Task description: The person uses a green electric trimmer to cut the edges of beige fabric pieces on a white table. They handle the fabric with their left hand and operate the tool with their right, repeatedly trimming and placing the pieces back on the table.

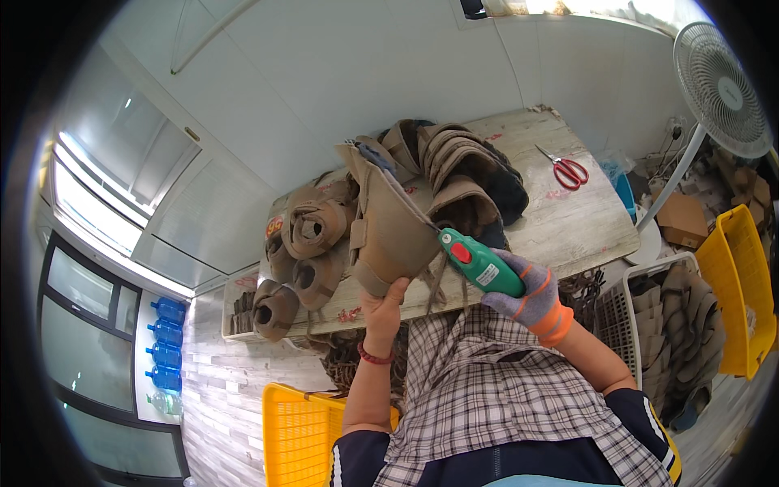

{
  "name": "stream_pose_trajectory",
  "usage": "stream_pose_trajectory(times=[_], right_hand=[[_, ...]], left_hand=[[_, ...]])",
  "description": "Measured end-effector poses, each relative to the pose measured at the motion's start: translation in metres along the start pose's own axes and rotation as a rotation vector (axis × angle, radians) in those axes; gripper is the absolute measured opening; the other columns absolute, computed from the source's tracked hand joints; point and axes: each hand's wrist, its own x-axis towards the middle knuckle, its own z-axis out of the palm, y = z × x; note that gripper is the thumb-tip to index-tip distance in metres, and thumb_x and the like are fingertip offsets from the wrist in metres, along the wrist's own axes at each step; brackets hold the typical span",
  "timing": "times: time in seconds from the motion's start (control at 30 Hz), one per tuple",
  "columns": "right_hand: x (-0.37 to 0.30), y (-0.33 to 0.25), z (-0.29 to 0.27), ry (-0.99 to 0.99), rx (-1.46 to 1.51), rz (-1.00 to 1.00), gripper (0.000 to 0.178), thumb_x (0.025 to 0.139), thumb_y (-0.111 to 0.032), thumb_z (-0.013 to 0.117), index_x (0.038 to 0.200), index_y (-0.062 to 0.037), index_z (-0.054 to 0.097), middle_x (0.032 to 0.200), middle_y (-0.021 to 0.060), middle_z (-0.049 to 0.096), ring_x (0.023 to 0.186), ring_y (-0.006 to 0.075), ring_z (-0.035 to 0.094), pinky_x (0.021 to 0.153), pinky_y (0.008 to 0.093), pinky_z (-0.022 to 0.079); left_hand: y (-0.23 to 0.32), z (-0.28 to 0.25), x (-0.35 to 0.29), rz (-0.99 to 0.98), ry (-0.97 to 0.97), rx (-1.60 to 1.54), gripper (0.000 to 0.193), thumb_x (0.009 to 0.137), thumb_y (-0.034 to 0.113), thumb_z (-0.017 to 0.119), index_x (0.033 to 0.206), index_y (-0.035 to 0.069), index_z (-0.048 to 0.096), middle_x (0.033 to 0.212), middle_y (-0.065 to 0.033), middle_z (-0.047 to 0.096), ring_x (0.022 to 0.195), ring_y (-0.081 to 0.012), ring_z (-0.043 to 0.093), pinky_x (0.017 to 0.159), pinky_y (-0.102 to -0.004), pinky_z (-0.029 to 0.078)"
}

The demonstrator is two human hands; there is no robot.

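My left hand (382, 307) grips the lower end of a tan boot upper (391, 231) and holds it up over the near edge of the table. My right hand (535, 299), in a grey and orange glove, is wrapped round a green handheld power tool (484, 265) with a red button. The tool's thin dark tip meets the right edge of the boot upper, or lies just beside it. Behind them a curved row of nested boot uppers (462, 156) rests on the table. Several rolled uppers (312, 229) stand at the left.
Red-handled scissors (569, 172) lie on the right of the worn table (596, 219). Yellow crates stand at the lower left (302, 438) and far right (740, 284). A white basket (618, 325) sits beside a pile of uppers (677, 337). A fan (725, 91) rises at the right.
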Motion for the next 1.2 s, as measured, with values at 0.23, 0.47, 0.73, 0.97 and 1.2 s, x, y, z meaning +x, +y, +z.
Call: stream_pose_trajectory(times=[0.23, 0.47, 0.73, 0.97, 1.2], right_hand=[[-0.002, -0.003, 0.002, 0.045, 0.085, 0.108, 0.062, 0.071, -0.029, 0.081, 0.122, -0.0033, 0.056, 0.095, 0.011, 0.069, 0.082, 0.014, 0.066, 0.073, 0.028, 0.053], [-0.001, -0.009, -0.002, 0.074, 0.221, 0.218, 0.06, 0.075, -0.029, 0.079, 0.122, -0.0015, 0.056, 0.091, 0.0072, 0.067, 0.078, 0.0086, 0.061, 0.07, 0.025, 0.052], [0.009, -0.014, -0.01, 0.105, 0.248, 0.22, 0.054, 0.077, -0.023, 0.077, 0.121, 0.0013, 0.056, 0.092, 0.0064, 0.066, 0.079, 0.0087, 0.06, 0.07, 0.0246, 0.051], [0.014, 0.009, -0.033, 0.273, 0.291, 0.187, 0.045, 0.08, -0.02, 0.075, 0.115, 0.0019, 0.057, 0.088, 0.003, 0.063, 0.072, 0.0072, 0.056, 0.064, 0.0231, 0.048], [-0.008, 0.033, -0.057, 0.367, 0.299, 0.292, 0.039, 0.083, -0.017, 0.071, 0.114, 0.0014, 0.057, 0.079, 0.0007, 0.059, 0.062, 0.0062, 0.051, 0.056, 0.0212, 0.042]], left_hand=[[-0.008, 0.001, -0.001, 0.062, -0.156, 0.526, 0.038, 0.087, 0.0, 0.061, 0.123, -0.002, 0.05, 0.116, -0.0133, 0.059, 0.106, -0.0244, 0.057, 0.087, -0.0354, 0.046], [-0.009, 0.009, -0.005, 0.225, -0.323, 0.827, 0.034, 0.082, -0.002, 0.063, 0.116, 0.0, 0.059, 0.12, -0.0176, 0.057, 0.11, -0.0338, 0.054, 0.095, -0.0412, 0.041], [-0.016, -0.003, -0.016, 0.268, -0.542, 1.077, 0.038, 0.076, -0.007, 0.057, 0.113, -0.001, 0.061, 0.126, -0.0197, 0.053, 0.117, -0.0368, 0.048, 0.101, -0.0446, 0.037], [-0.015, -0.044, 0.012, 0.274, -0.177, 1.025, 0.044, 0.078, -0.001, 0.062, 0.121, -0.002, 0.051, 0.123, -0.0194, 0.052, 0.114, -0.037, 0.048, 0.1, -0.0415, 0.037], [-0.007, -0.095, 0.148, 0.397, 0.079, 1.475, 0.035, 0.082, 0.012, 0.065, 0.111, -0.004, 0.054, 0.115, -0.0184, 0.052, 0.106, -0.0362, 0.049, 0.094, -0.0416, 0.04]])
